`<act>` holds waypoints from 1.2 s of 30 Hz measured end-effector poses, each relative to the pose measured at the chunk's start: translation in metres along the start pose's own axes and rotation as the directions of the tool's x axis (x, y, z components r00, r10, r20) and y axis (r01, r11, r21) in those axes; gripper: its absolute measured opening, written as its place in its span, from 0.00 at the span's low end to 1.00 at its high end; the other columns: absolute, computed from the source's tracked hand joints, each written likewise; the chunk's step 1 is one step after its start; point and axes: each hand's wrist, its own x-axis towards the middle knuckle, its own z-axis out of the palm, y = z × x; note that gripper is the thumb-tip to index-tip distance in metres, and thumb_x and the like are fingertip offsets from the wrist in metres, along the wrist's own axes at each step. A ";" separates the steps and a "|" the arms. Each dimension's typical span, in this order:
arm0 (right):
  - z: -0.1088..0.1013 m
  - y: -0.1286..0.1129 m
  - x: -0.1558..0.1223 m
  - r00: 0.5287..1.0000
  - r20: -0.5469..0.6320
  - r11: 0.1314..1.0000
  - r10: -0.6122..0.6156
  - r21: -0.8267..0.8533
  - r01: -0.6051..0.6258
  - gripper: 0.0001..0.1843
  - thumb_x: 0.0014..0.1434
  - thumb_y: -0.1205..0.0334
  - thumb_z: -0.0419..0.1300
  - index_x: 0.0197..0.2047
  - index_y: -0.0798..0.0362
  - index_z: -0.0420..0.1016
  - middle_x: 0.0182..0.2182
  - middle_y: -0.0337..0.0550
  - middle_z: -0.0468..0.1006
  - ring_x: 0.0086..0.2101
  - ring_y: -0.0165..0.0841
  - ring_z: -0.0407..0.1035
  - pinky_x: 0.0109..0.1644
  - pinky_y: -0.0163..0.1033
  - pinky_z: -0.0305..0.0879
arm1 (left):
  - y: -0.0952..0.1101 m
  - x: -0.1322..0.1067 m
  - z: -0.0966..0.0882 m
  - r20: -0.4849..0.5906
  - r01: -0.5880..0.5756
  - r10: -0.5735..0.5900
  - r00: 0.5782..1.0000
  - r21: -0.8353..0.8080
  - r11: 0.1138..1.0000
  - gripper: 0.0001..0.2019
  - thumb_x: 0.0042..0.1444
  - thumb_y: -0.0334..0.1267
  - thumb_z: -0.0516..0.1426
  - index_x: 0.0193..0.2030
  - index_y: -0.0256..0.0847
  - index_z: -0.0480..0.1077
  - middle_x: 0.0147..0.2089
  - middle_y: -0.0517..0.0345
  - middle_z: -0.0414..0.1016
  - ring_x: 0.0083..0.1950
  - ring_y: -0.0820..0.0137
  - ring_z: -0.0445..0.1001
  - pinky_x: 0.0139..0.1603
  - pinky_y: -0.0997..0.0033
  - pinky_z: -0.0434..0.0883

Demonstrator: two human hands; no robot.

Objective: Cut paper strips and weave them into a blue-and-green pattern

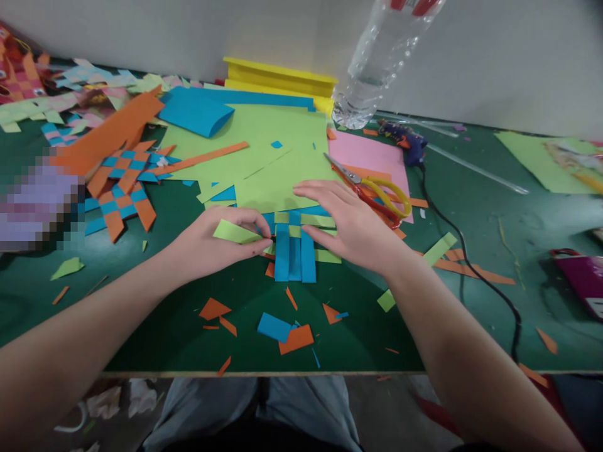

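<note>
A small weave of blue and light green paper strips (296, 246) lies on the green table in front of me. My left hand (214, 242) pinches a light green strip (234, 232) at the weave's left edge, fingers closed on it. My right hand (346, 225) lies flat with fingers spread over the weave's right side, pressing the strips down.
Scissors (377, 191) with yellow and red handles lie just right of my right hand on pink paper (367, 154). Green sheets (264, 150), a finished orange and blue weave (123, 188), a water bottle (377, 56), a glue gun (409, 141) with its black cord and paper scraps surround the work.
</note>
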 end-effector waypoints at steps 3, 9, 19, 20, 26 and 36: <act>-0.002 -0.005 0.000 1.000 -0.024 1.000 -0.020 -0.009 0.020 0.22 0.66 0.61 0.57 0.62 0.53 0.67 0.60 0.53 0.74 0.60 0.45 0.67 0.63 0.57 0.63 | 0.001 0.000 0.001 -0.009 0.043 -0.043 0.999 -0.024 0.999 0.08 0.53 0.44 0.62 0.31 0.41 0.75 0.31 0.59 0.79 0.32 0.70 0.77 0.36 0.73 0.73; 0.006 -0.012 -0.001 0.981 0.188 0.998 -0.056 -0.026 0.062 0.34 0.67 0.49 0.56 0.69 0.59 0.59 0.67 0.58 0.65 0.66 0.46 0.60 0.68 0.58 0.59 | -0.002 0.000 0.001 0.022 0.109 -0.107 0.994 -0.120 0.987 0.09 0.55 0.45 0.63 0.33 0.41 0.74 0.28 0.61 0.77 0.24 0.75 0.74 0.25 0.77 0.71; 0.021 -0.011 -0.003 0.941 0.335 0.998 -0.049 -0.008 0.054 0.44 0.64 0.40 0.55 0.73 0.61 0.52 0.72 0.59 0.53 0.71 0.45 0.48 0.74 0.57 0.47 | -0.002 -0.001 0.002 -0.005 0.115 -0.115 0.993 -0.076 0.990 0.08 0.56 0.44 0.62 0.33 0.42 0.73 0.26 0.61 0.78 0.24 0.73 0.76 0.25 0.76 0.72; 0.022 -0.012 -0.003 0.940 0.338 0.998 -0.049 -0.007 0.055 0.45 0.64 0.40 0.55 0.73 0.62 0.52 0.72 0.60 0.53 0.71 0.46 0.48 0.74 0.58 0.47 | -0.002 -0.002 0.002 -0.003 0.112 -0.113 0.994 -0.078 0.991 0.09 0.56 0.45 0.62 0.33 0.42 0.73 0.27 0.61 0.78 0.24 0.73 0.76 0.26 0.77 0.72; 0.023 -0.014 -0.003 0.931 0.362 0.999 -0.054 0.021 0.050 0.47 0.62 0.37 0.56 0.72 0.61 0.54 0.72 0.60 0.53 0.71 0.46 0.46 0.74 0.58 0.42 | -0.001 -0.002 0.001 0.054 0.065 -0.063 0.997 -0.042 0.997 0.07 0.56 0.43 0.61 0.34 0.42 0.74 0.24 0.64 0.77 0.24 0.75 0.74 0.24 0.79 0.68; 0.013 -0.012 -0.001 0.959 0.264 0.995 -0.102 0.028 0.098 0.48 0.59 0.33 0.57 0.71 0.57 0.55 0.71 0.58 0.56 0.70 0.48 0.50 0.73 0.64 0.41 | 0.000 -0.002 -0.001 0.085 -0.051 0.047 0.995 0.047 0.998 0.12 0.54 0.49 0.63 0.38 0.43 0.73 0.29 0.63 0.79 0.28 0.71 0.75 0.30 0.74 0.70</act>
